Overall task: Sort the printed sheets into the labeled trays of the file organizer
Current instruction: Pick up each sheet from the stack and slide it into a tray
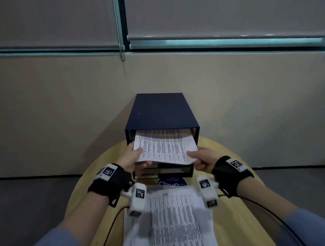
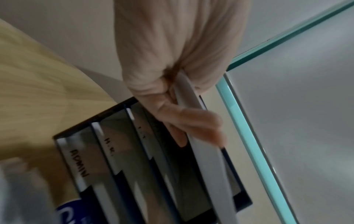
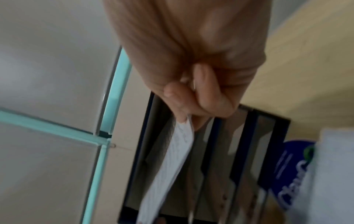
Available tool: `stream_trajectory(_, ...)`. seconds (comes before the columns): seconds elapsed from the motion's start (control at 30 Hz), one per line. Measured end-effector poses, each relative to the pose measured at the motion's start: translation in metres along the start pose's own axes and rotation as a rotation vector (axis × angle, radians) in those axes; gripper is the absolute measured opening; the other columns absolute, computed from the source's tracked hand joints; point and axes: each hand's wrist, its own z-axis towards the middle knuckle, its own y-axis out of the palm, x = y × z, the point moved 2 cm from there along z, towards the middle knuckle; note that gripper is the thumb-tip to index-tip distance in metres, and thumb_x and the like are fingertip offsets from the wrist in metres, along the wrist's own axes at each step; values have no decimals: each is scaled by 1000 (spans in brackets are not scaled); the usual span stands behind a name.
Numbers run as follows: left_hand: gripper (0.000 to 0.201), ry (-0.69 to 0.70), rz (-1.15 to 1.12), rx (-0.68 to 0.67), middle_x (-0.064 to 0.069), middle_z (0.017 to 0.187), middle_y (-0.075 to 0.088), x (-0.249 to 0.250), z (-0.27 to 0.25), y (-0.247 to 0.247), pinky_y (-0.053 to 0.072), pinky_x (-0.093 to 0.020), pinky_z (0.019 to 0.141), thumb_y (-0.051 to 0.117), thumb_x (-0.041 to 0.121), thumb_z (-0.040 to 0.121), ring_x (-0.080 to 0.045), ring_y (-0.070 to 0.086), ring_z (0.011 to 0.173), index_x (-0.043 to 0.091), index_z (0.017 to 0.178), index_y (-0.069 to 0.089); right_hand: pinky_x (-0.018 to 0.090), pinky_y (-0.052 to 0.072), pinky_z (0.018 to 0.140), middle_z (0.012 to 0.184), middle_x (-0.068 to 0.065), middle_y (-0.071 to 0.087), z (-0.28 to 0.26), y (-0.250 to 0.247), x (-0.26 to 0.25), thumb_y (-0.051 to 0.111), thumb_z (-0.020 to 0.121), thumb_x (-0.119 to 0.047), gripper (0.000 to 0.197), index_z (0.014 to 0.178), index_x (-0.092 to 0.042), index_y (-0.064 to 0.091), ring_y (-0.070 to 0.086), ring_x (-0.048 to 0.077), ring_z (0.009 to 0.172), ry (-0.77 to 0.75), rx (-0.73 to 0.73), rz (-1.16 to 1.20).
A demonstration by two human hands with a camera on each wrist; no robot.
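Note:
A dark blue file organizer (image 1: 158, 112) stands at the far side of the round wooden table (image 1: 239, 177). A printed sheet (image 1: 166, 147) lies half inside its top tray, its near half sticking out. My left hand (image 1: 135, 157) pinches the sheet's near left corner, and my right hand (image 1: 198, 158) pinches the near right corner. The left wrist view shows the sheet's edge (image 2: 203, 144) between thumb and fingers, with tray labels, one reading ADMIN (image 2: 79, 162). In the right wrist view the sheet (image 3: 172, 163) runs into the organizer (image 3: 241, 151). A stack of printed sheets (image 1: 172, 220) lies near me.
A blue round sticker (image 1: 172, 182) sits on the table between the organizer and the stack. Black cables (image 1: 110, 227) trail from both wrists across the table. A beige wall (image 1: 56, 108) and window blinds (image 1: 209, 14) stand behind the organizer.

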Motion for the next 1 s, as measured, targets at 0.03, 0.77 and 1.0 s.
stream_trajectory(0.03,28,-12,-41,8,-12,104,57,6,7,1,42,-15,34,43,25,101,-6,56,39,11,124,41,15,27,31,92,11,58,6,4,-6,51,96,-10,18,113,-7,55,36,5,35,14,3,81)
stream_trajectory(0.77,36,127,1019,11,-7,127,55,-103,2,-3,46,-31,93,64,21,86,-22,54,112,18,121,57,28,42,56,72,7,56,8,17,116,48,93,-14,14,86,-10,59,52,21,59,69,216,-455)
stream_trajectory(1.0,54,198,1388,-4,-7,140,36,-144,-9,-2,45,-37,99,60,19,87,-27,43,122,16,138,41,35,49,92,133,15,47,-5,14,170,53,86,-11,39,124,-15,58,55,34,115,50,300,-781)
